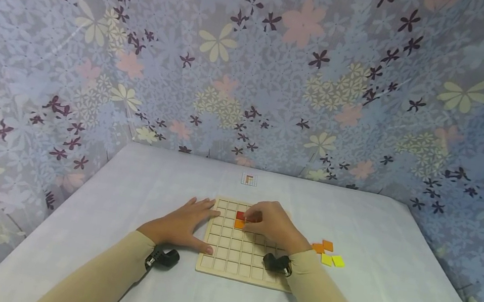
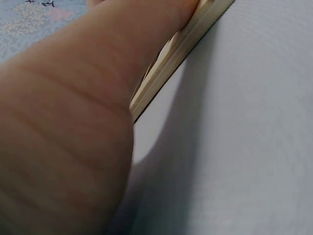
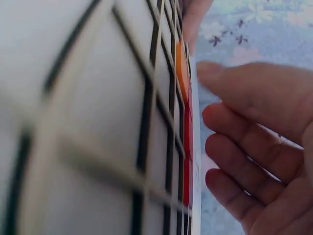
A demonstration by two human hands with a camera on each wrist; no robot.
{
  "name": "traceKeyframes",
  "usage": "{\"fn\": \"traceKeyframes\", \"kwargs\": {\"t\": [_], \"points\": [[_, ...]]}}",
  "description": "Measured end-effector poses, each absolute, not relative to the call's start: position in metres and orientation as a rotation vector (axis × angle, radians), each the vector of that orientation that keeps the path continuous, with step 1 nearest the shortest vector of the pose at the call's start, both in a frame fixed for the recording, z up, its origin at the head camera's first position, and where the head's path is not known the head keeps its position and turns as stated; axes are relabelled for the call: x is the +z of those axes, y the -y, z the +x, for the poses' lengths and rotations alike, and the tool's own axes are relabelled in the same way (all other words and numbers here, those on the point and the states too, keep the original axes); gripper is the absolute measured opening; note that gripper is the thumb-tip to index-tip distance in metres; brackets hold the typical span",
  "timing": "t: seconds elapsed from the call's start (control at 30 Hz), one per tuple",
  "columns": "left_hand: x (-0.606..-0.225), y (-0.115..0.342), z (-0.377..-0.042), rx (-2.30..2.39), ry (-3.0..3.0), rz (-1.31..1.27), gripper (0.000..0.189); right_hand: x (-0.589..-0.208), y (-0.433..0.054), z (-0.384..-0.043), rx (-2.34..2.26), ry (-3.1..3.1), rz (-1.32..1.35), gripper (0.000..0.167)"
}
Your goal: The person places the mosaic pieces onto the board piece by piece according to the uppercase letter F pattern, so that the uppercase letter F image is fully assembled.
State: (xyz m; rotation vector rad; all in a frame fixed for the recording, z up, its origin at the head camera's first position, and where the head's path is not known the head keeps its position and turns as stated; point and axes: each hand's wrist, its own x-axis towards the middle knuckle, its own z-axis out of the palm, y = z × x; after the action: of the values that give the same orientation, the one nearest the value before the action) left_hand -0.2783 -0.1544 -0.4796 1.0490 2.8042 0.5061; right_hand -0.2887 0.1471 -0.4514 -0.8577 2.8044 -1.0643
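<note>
A pale wooden grid board (image 1: 222, 266) lies on the white table. My left hand (image 1: 184, 225) rests at its left side with fingers spread, fingertips and thumb on the edge. Over the board's upper middle, my right hand (image 1: 274, 221) hovers, fingers loosely bent, with nothing seen between them in the right wrist view. Beside its thumb, a red tile (image 1: 240, 215) and an orange tile (image 1: 239, 224) sit in neighbouring cells, partly covered by the hand in the head view. The right wrist view shows red tiles (image 3: 187, 181) along the grid, near the orange tile (image 3: 181, 71).
Two loose orange tiles (image 1: 327, 245) and two yellow tiles (image 1: 338, 261) lie on the table right of the board. Behind the board is a small card (image 1: 249, 179) printed with a coloured grid pattern. A flowered cloth (image 1: 252, 71) hangs around the table's back and sides.
</note>
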Motion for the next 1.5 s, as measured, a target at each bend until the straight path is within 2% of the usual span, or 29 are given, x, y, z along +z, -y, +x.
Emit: {"fn": "traceKeyframes", "kwargs": {"t": [0.17, 0.67, 0.97, 1.17, 1.4, 1.5], "points": [[-0.48, 0.153, -0.278, 0.5, -2.813, 1.045, 0.116, -0.453, -0.171, -0.29, -1.142, -2.84, -0.795, 0.013], [-0.483, 0.152, -0.278, 0.508, -2.813, 1.034, 0.116, -0.456, -0.253, -0.278, -1.064, -2.951, -0.476, 0.018], [-0.482, 0.152, -0.278, 0.489, -2.818, 1.034, 0.117, -0.461, -0.293, -0.265, -1.019, -2.938, -0.39, 0.021], [-0.482, 0.154, -0.279, 0.473, -2.82, 1.033, 0.117, -0.465, -0.311, -0.26, -1.018, -2.894, -0.457, 0.032], [-0.484, 0.154, -0.281, 0.478, -2.822, 1.046, 0.117, -0.468, -0.325, -0.255, -1.061, -2.799, -0.702, 0.041], [-0.485, 0.154, -0.281, 0.478, -2.825, 1.043, 0.117, -0.468, -0.326, -0.253, -1.07, -2.78, -0.725, 0.045]]}}
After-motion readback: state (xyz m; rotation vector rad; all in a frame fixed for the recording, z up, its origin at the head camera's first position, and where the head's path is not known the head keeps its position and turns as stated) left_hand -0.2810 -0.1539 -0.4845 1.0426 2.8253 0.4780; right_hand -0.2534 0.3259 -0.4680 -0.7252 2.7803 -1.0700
